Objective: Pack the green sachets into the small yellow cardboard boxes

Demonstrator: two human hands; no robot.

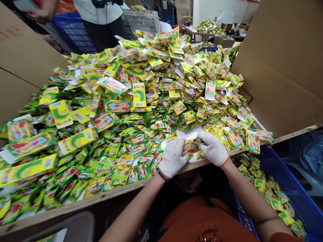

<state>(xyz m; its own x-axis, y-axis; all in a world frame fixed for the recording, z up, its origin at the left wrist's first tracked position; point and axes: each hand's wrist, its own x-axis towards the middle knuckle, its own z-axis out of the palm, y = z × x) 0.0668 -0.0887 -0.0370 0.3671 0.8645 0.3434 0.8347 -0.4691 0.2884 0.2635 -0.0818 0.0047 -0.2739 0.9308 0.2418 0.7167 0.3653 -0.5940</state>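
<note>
My left hand (174, 158), in a white knit glove with a beaded bracelet at the wrist, is closed on the left end of a small printed box (189, 147) in green, yellow and red. My right hand (213, 148), gloved too, pinches at the box's right end; whether a sachet is between its fingers I cannot make out. Both hands are just above the table's front edge. Loose green sachets (138, 148) lie to the left of my hands, and yellow printed boxes (233, 137), some with white flaps open, lie to the right.
A high heap of boxes (161, 57) covers the table's back. Cardboard walls (285, 67) stand at both sides, above a wooden front edge (106, 196). A blue crate (290, 188) with filled boxes is below right. Another person (101, 20) stands behind the heap near crates.
</note>
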